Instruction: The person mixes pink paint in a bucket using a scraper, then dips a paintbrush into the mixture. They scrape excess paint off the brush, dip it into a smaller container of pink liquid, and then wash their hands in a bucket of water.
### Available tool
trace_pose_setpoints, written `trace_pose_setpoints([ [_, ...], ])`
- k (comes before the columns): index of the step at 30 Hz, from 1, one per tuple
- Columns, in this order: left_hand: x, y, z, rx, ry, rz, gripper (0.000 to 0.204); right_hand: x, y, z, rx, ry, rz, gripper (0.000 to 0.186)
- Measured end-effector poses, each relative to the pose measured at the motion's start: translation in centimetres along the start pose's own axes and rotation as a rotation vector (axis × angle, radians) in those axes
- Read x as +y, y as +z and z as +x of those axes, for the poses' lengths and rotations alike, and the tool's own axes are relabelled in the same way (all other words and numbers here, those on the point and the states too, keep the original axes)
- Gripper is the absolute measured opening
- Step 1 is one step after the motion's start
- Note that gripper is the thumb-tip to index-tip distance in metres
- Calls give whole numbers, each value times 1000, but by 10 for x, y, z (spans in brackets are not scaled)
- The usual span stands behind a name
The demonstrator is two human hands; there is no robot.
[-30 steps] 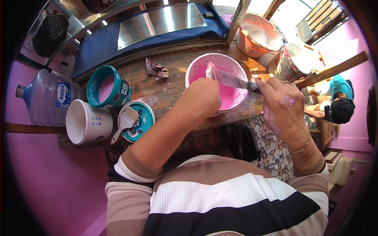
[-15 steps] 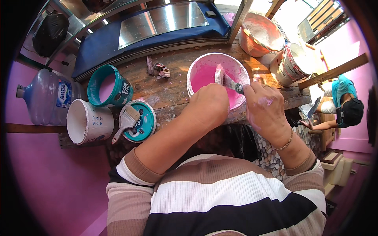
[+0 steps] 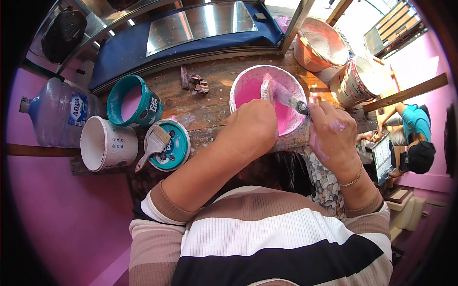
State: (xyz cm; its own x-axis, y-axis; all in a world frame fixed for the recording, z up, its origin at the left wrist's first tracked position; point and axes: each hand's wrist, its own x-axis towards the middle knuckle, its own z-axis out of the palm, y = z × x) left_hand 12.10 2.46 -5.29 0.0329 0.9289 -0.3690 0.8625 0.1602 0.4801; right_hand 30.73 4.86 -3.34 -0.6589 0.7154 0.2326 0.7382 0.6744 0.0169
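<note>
My left hand is closed around an upright pale, paint-coated stick or tool in the white bucket of pink paint. In my right hand, a paint-smeared scraper is held by its dark handle, its blade lying across the bucket against or beside the upright piece; exact contact is unclear. Pink paint marks the back of that hand. To the left, a wide paintbrush rests on a teal lid, beside a teal bucket with pale pink paint and a white bucket.
A large plastic water bottle lies far left. Wood scraps sit on the plank bench. An orange basin and a stained bucket stand back right. A person in teal works at the right, holding a light flat object.
My right hand and scraper shifted left, then slightly back right. My left hand moved a little right. The person in teal changed posture, the flat object now showing more.
</note>
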Motion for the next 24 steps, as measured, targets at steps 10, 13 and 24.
trace_pose_setpoints([
  [10,-31,-19,-20,-24,112,-101,34,5,-24,-27,200,189,37,35],
  [13,-43,0,-19,197,86,-285,37,15,3,-42,181,185,9,33],
  [24,-28,-5,-14,75,-31,-319,53,19,33,-59,232,181,35,38],
])
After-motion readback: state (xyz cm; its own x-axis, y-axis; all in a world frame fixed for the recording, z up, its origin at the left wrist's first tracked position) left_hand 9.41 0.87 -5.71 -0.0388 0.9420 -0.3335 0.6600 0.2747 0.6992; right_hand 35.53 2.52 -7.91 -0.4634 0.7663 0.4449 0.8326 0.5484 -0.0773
